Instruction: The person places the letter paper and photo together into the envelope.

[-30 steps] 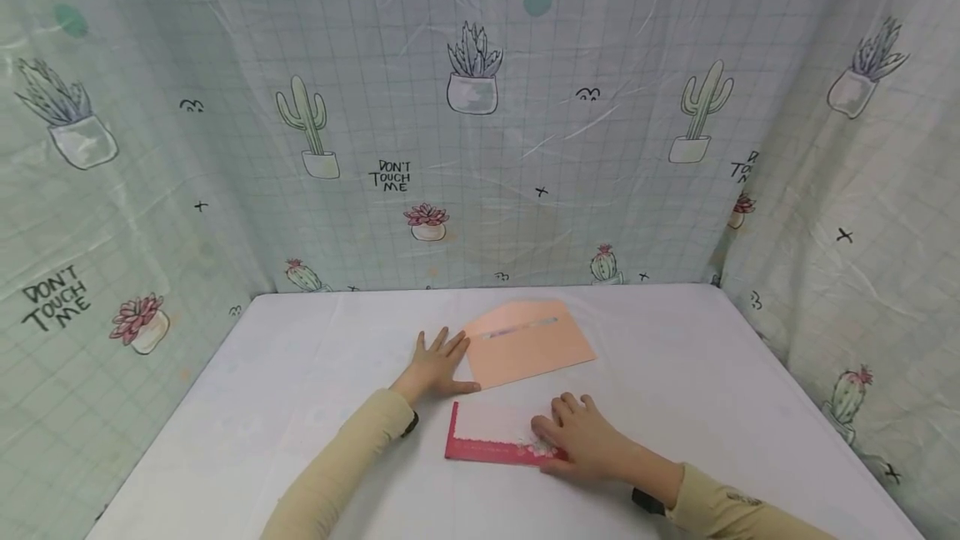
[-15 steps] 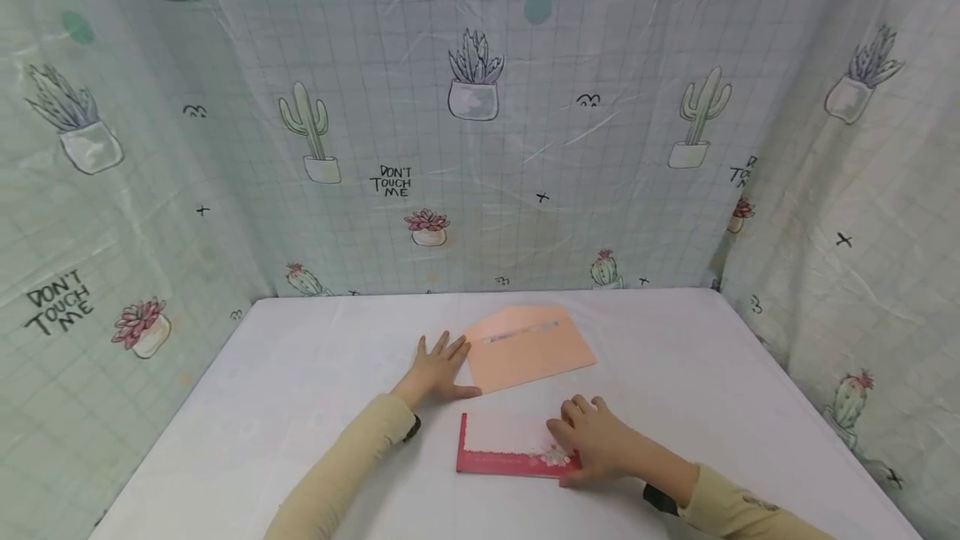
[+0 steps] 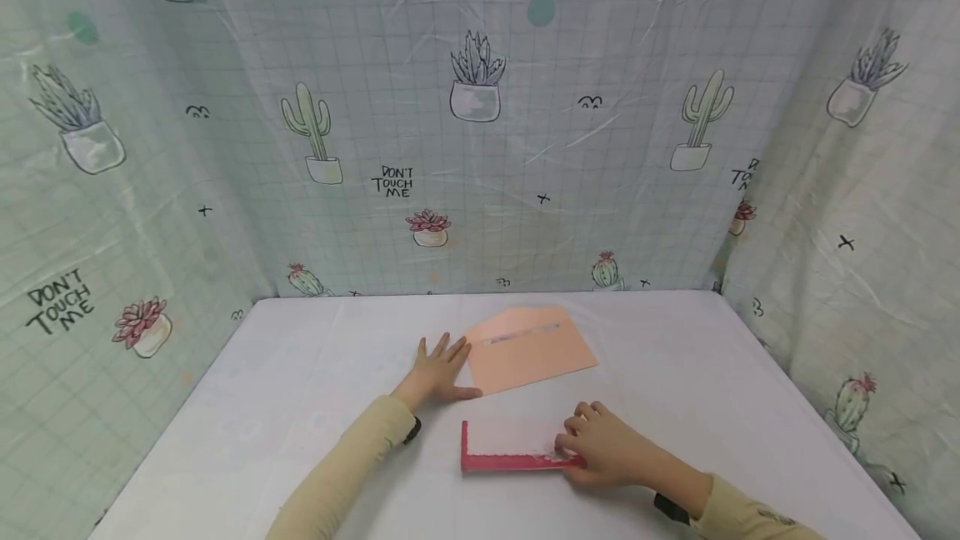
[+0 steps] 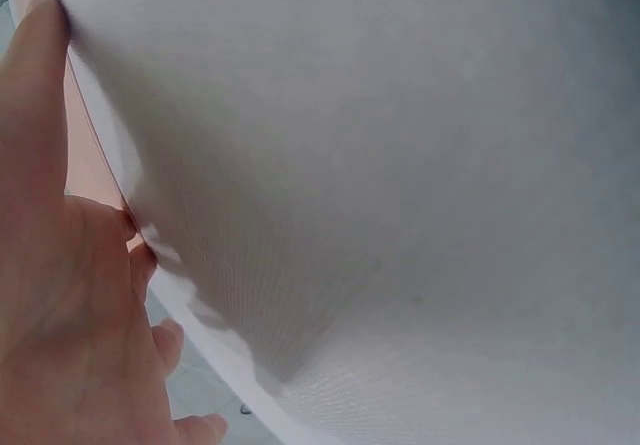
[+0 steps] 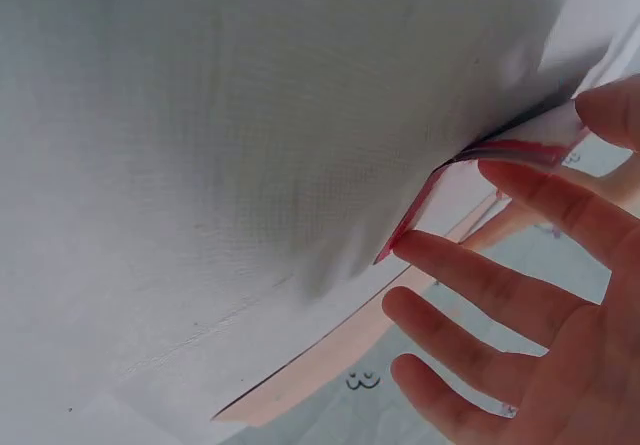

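on the table [image 3: 330, 357]: envelope [image 3: 536, 357] flat, left hand [image 3: 437, 373] spread wide at its left edge. card [image 3: 506, 442] nearer, right hand [image 3: 607, 447] seemingly pinching its right end. done: flap [image 3: 528, 320] open. remaining, as judged: card outside, 2 pieces apart.

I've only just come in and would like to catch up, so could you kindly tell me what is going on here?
A person is handling two paper things on a white table. Their left hand, fingers spread, rests at the left edge of a peach envelope, whose flap lies open. Their right hand holds the right end of a red-bordered card, which is nearer the person and outside the envelope.
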Action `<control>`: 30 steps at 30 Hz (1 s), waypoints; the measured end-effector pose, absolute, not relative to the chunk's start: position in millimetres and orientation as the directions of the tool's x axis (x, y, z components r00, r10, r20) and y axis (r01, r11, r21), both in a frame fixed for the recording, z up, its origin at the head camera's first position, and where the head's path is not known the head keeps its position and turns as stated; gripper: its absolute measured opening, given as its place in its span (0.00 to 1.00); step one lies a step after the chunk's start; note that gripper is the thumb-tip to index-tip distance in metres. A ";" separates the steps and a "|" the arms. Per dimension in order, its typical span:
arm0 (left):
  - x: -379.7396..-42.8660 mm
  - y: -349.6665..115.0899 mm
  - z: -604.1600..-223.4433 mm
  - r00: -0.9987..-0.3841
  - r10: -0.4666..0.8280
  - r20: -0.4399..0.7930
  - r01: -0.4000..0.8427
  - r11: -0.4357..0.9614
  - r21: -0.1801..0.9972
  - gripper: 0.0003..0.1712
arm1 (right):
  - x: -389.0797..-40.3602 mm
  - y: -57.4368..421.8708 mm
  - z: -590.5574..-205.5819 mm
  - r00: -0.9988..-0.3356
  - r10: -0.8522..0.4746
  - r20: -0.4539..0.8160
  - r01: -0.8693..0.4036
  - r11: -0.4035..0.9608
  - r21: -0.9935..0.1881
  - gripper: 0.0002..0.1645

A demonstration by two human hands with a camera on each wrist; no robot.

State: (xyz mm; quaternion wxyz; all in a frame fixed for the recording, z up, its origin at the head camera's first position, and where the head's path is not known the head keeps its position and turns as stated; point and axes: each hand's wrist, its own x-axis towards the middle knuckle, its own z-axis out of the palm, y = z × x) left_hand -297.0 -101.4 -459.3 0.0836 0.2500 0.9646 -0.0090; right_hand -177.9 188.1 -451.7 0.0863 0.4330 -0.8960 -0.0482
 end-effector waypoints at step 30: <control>-301.0 -99.2 -466.4 -0.868 0.458 -0.193 0.464 0.886 0.012 0.54 | -177.8 203.9 -453.6 -0.737 -0.672 -0.068 -0.672 0.740 -0.028 0.23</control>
